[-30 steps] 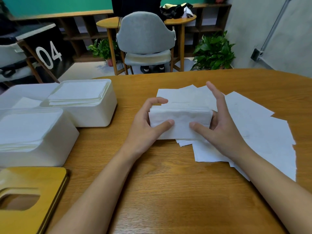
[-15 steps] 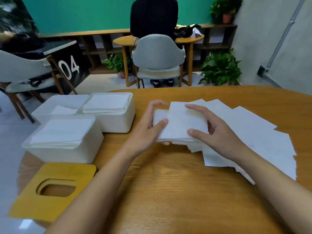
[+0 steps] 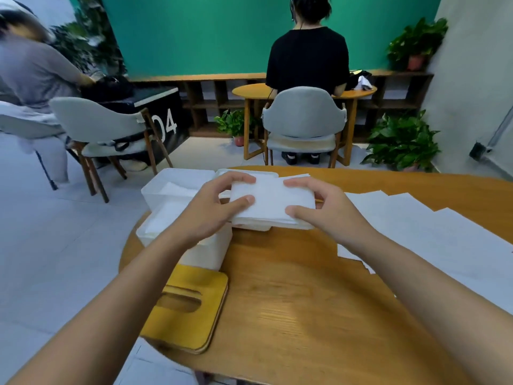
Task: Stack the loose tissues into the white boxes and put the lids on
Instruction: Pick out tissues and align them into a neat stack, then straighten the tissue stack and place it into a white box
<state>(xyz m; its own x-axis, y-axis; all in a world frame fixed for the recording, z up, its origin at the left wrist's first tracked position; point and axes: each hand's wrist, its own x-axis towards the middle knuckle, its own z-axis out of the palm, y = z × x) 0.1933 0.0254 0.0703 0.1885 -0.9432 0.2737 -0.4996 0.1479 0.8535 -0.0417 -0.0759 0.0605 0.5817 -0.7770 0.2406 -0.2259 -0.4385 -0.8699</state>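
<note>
Head camera view: both hands grasp one stack of tissues from opposite ends. The left hand has its thumb on the near edge of the stack and its fingers curled over the far left corner. The right hand mirrors this grip at the right end, thumb near and fingers over the far edge. The stack lies level, directly over the middle white box, whose rim shows below the stack's near edge; whether the stack already rests inside cannot be told. A nearer white box stands just to the left, partly hidden by the left forearm, with tissues visible inside it. A third white box stands behind the nearer one at the table edge, with a few sheets in it. None of the three boxes carries a lid. A yellow wooden lid with an oval slot lies flat on the round wooden table, in front of the nearer box. Loose tissues are spread in overlapping sheets across the right side of the table, partly under the right forearm. Beyond the table, a person in a black shirt sits on a grey chair, facing away.
</note>
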